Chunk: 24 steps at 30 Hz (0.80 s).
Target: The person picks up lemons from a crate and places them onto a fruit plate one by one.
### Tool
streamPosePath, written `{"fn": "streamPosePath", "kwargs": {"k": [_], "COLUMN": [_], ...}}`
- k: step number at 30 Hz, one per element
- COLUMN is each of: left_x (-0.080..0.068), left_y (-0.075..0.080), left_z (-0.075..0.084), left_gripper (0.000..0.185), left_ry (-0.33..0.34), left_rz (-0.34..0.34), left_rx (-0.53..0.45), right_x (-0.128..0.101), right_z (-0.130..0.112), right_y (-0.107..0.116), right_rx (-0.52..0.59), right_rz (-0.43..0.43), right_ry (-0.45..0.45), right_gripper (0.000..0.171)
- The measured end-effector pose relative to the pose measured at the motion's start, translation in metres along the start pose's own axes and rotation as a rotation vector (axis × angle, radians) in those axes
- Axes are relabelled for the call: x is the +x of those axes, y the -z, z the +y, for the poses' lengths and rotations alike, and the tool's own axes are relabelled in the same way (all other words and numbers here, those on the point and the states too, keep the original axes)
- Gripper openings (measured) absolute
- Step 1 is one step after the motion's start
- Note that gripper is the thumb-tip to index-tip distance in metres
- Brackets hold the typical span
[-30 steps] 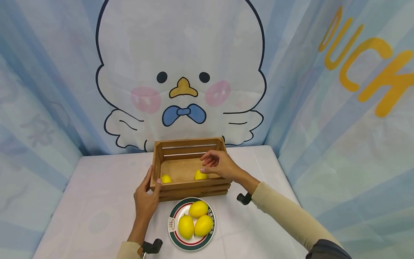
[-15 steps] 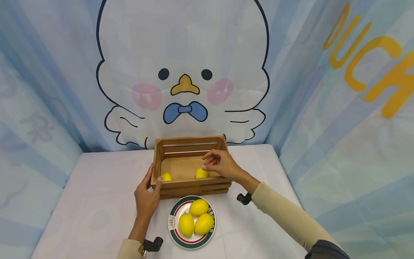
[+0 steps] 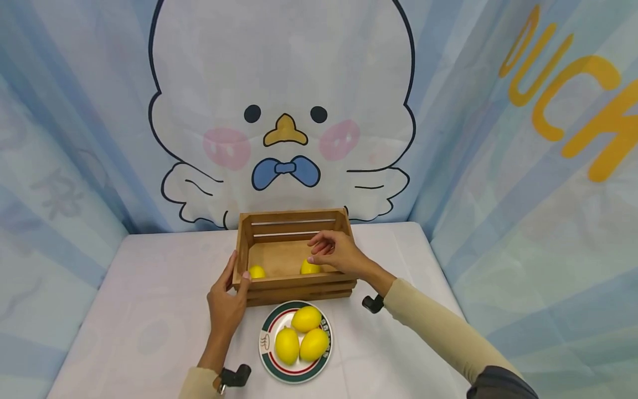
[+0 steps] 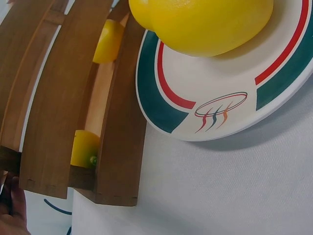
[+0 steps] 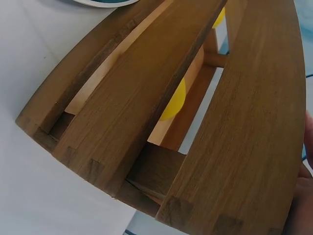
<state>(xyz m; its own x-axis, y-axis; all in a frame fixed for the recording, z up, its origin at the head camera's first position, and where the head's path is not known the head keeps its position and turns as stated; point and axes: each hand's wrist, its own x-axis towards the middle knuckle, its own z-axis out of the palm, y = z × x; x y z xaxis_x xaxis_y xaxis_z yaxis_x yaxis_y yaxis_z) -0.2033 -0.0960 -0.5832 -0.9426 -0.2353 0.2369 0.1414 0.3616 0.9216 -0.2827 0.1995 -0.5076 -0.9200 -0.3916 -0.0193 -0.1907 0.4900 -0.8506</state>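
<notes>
A slatted wooden crate (image 3: 284, 292) stands at the back of the table, with one lemon (image 3: 257, 272) at its left front and another lemon (image 3: 310, 267) toward its right. My left hand (image 3: 226, 305) grips the crate's left front corner, thumb over the front rim and fingers along the side. Inside the crate's right half, my right hand (image 3: 341, 256) hovers with loosely bent fingers and nothing between them; its thumb tip overlaps the top of the right lemon in the head view. In front, a round plate (image 3: 295, 378) with a green and red border bears three lemons (image 3: 313, 344).
A white cloth covers the table (image 3: 149, 310). Behind it hangs a curtain (image 3: 284, 61) printed with a cartoon duck, and further curtains close off both sides. Between the crate and the plate there is only a narrow gap.
The head view has shifted slightly, then steadied. My right hand has edged a little to the left over the right lemon. My left hand keeps its grip; crate and lemons stay put.
</notes>
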Motion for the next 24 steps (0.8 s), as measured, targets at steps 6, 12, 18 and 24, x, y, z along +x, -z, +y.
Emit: {"fn": "streamPosePath", "kwargs": {"k": [6,12,18,24], "left_x": [0.0,0.0,0.0,0.001], "left_y": [0.0,0.0,0.0,0.0], "left_z": [0.001,0.001,-0.001,-0.001], "left_gripper": [0.06,0.06,0.06,0.061], "left_ry": [-0.005,-0.002,-0.004,-0.004], "left_rz": [0.0,-0.004,-0.003,-0.002], "left_rx": [-0.002,-0.013,-0.015,-0.012], "right_x": [0.006,0.012,0.015,0.018], "right_z": [-0.002,-0.004,-0.004,-0.002], "right_y": [-0.002,-0.005,-0.01,-0.011], "right_rx": [-0.043,-0.081,-0.112,-0.147], "right_rz": [0.008,-0.001,-0.002,-0.016], "right_ry": [0.017,0.014,-0.004,-0.02], "right_gripper": [0.039,0.04,0.036,0.04]}}
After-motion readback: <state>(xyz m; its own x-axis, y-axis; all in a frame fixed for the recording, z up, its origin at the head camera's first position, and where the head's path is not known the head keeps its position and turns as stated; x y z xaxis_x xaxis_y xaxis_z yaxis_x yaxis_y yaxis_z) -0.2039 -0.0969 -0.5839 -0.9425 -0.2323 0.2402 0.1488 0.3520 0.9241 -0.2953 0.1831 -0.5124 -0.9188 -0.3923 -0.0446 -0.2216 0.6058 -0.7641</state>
